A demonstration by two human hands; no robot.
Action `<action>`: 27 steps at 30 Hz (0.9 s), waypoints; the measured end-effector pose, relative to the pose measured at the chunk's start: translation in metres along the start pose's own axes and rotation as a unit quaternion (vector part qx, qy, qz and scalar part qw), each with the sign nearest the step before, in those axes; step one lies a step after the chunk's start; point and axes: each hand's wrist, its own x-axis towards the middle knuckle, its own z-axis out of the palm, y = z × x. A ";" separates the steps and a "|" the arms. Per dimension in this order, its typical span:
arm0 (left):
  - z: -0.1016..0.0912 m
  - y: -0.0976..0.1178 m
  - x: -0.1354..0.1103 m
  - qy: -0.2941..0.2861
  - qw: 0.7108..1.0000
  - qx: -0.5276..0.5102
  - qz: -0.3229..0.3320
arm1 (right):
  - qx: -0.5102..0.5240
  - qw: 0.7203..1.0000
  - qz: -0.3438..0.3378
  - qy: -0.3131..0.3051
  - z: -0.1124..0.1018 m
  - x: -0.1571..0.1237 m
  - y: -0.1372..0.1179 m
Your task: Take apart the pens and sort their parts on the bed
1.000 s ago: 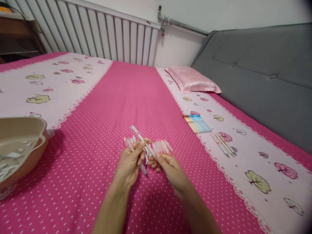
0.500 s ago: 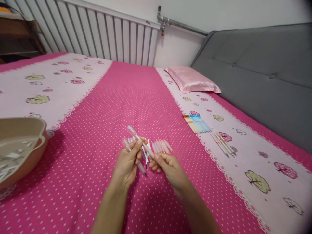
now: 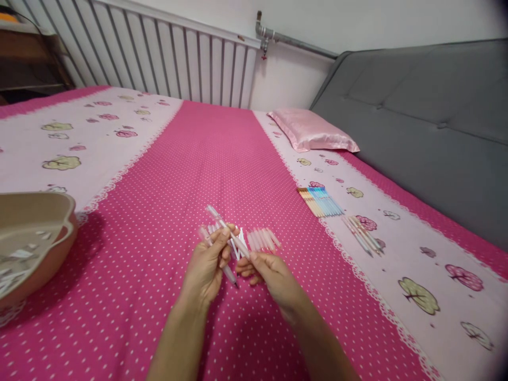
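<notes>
My left hand (image 3: 206, 264) is closed round a pale pink pen (image 3: 222, 267) whose tip points down toward me. My right hand (image 3: 268, 272) pinches a second clear-pink pen (image 3: 226, 227) that slants up and to the left, crossing the first. Both hands hover low over the pink dotted bedspread (image 3: 206, 159). Just beyond my fingers lies a small row of pale pink pens (image 3: 264, 239) on the spread.
A beige basin (image 3: 32, 238) with white scraps sits at the left edge. A row of orange and blue pens (image 3: 320, 201) and a few pale pens (image 3: 363, 233) lie to the right. A pink pillow (image 3: 313, 132), grey headboard (image 3: 416, 127) and white radiator (image 3: 159, 53) stand behind.
My hands have drawn slightly closer together and toward me; the slanted pen has shifted a little to the left.
</notes>
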 end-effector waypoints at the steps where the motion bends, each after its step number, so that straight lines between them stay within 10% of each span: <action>1: 0.000 0.000 0.000 0.001 1.000 0.001 0.003 | -0.018 1.000 -0.014 0.004 0.000 0.000 0.000; 8: -0.001 -0.004 0.002 -0.016 1.000 0.004 0.007 | -0.171 0.970 -0.092 0.144 0.000 -0.004 -0.003; 15: -0.004 -0.005 0.003 -0.026 1.000 0.017 0.003 | -0.046 0.998 -0.046 0.020 -0.001 -0.001 0.000; 27: -0.014 0.010 0.008 0.092 0.992 -0.024 0.081 | -0.140 0.974 -0.078 0.159 -0.006 -0.008 -0.011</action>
